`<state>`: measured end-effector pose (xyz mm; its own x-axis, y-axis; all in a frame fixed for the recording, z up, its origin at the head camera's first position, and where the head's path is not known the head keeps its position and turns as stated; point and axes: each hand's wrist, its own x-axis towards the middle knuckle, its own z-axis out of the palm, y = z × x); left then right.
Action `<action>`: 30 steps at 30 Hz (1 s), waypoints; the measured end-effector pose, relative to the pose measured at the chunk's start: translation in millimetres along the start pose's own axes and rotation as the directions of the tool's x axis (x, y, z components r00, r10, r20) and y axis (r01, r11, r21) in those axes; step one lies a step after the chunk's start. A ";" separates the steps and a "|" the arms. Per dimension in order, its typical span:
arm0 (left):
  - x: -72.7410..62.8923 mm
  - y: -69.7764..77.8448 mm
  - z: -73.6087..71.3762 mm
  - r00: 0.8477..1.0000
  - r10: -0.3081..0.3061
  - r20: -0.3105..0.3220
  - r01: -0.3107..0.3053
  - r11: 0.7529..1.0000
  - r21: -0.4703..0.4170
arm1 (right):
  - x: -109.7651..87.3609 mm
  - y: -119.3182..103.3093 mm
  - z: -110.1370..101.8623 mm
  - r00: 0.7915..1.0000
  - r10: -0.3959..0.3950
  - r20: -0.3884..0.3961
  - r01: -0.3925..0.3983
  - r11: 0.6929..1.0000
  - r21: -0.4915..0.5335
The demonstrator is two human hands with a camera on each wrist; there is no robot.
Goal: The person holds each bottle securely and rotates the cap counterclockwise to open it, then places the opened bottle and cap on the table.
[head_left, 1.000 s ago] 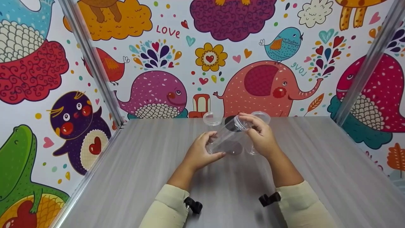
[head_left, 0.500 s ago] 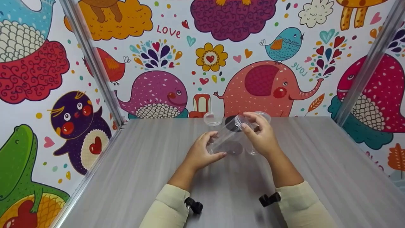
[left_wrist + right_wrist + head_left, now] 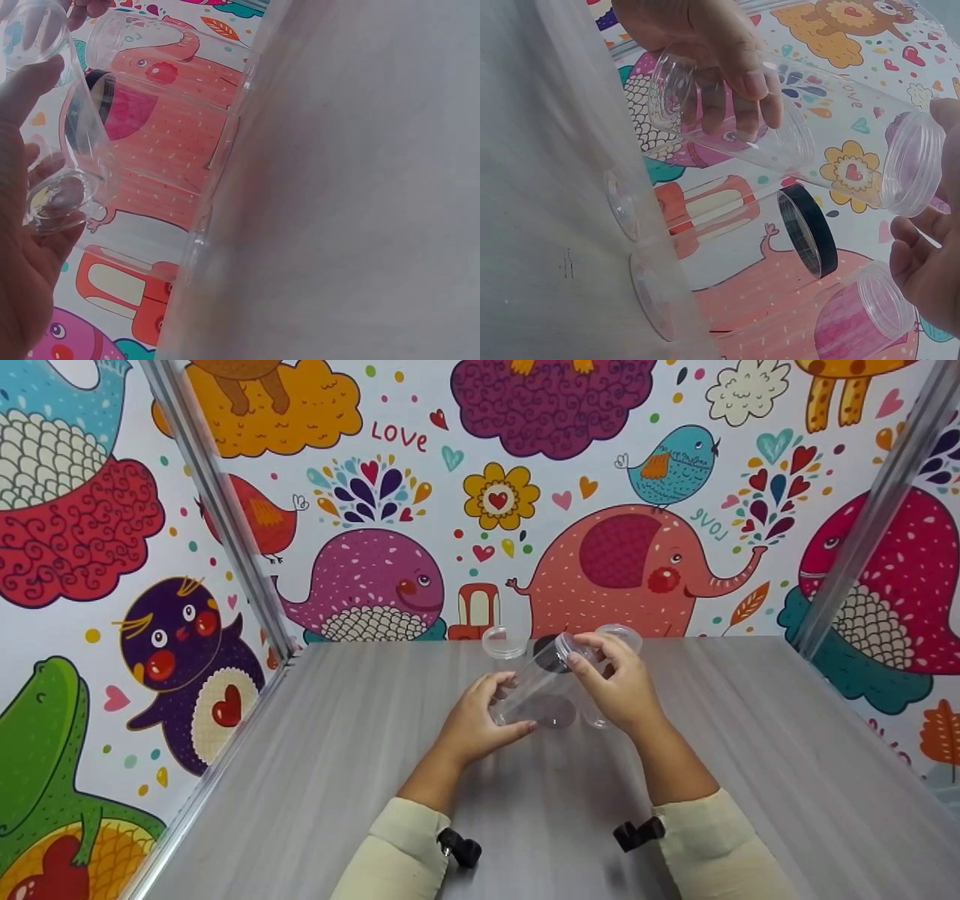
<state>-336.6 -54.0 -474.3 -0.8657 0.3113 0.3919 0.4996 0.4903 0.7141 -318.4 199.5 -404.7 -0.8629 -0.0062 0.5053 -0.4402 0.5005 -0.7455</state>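
A transparent plastic jar [image 3: 531, 682] is held tilted above the table, its threaded mouth end up and to the right. My left hand [image 3: 466, 721] grips it near the base, thumb on the near side and fingers behind. At the mouth end, my right hand [image 3: 624, 684] pinches the ribbed rim [image 3: 915, 169] between thumb and fingers. Whether a clear lid sits on that rim, I cannot tell. Nothing shows inside the jar. Behind it stands a clear jar with a black lid [image 3: 808, 231], partly hidden in the head view.
Two more clear jars stand at the table's back: one at left [image 3: 504, 645], another at right [image 3: 862, 311], partly behind my right hand. A cartoon-printed wall [image 3: 487, 427] rises directly behind them. Metal posts [image 3: 217, 502] edge the grey table [image 3: 360, 750].
My right hand's fingers and thumb have shifted around the mouth end, the thumb now lying along the rim. The left hand and the jar have hardly moved.
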 end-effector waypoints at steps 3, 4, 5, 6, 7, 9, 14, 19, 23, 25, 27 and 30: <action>0.0 0.1 0.3 1.000 -0.002 -0.003 0.002 1.000 0.009 | -0.3 1.1 -0.4 1.000 -0.024 0.014 0.023 0.999 0.037; -0.1 0.2 0.4 1.000 -0.002 -0.004 0.002 1.000 0.009 | -0.5 1.1 -0.5 0.999 -0.032 0.019 0.031 0.998 0.051; -0.2 0.3 0.4 1.000 -0.003 -0.005 0.003 1.000 0.010 | -0.7 1.2 -0.8 0.999 -0.041 0.026 0.039 0.997 0.065; -0.3 0.4 0.4 1.000 -0.005 -0.006 0.005 1.000 0.010 | -0.9 1.0 -0.9 0.998 -0.048 0.033 0.046 0.996 0.076; -0.5 0.4 0.4 1.000 -0.007 -0.007 0.007 1.000 0.009 | -1.2 0.8 -1.0 0.998 -0.054 0.040 0.050 0.995 0.083; -0.8 0.0 0.8 1.000 -0.009 -0.008 0.009 1.000 0.003 | -1.8 0.1 -1.4 0.996 -0.062 0.057 0.056 0.994 0.096; -1.3 -1.1 1.0 1.000 -0.024 -0.006 0.024 1.000 -0.005 | -3.3 -1.9 -2.3 0.992 -0.071 0.102 0.055 0.986 0.156; -1.4 -1.1 1.0 1.000 -0.030 0.000 0.030 0.999 -0.013 | -3.4 -1.6 -2.0 0.993 -0.068 0.102 0.048 0.982 0.185; -1.5 -0.5 1.0 1.000 -0.027 0.002 0.027 1.000 -0.014 | -2.8 -1.0 -1.9 0.995 -0.060 0.081 0.048 0.989 0.139; -1.4 -0.2 0.7 1.000 -0.025 0.002 0.025 1.000 -0.012 | -2.3 -1.1 -2.1 0.997 -0.048 0.066 0.042 0.995 0.090; -1.3 0.2 0.5 1.000 -0.023 0.001 0.023 1.000 -0.008 | -1.7 -1.4 -2.3 0.998 -0.025 0.053 0.023 0.999 0.030; -1.3 1.0 0.3 1.000 -0.027 0.003 0.027 1.000 -0.010 | -1.0 -2.2 -2.6 0.999 0.022 0.045 -0.021 0.999 -0.039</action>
<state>-335.0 -53.7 -474.3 -0.8787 0.3006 0.3709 0.4759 0.4900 0.7303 -315.8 200.7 -402.4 -0.8828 -0.0338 0.4685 -0.4123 0.5338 -0.7383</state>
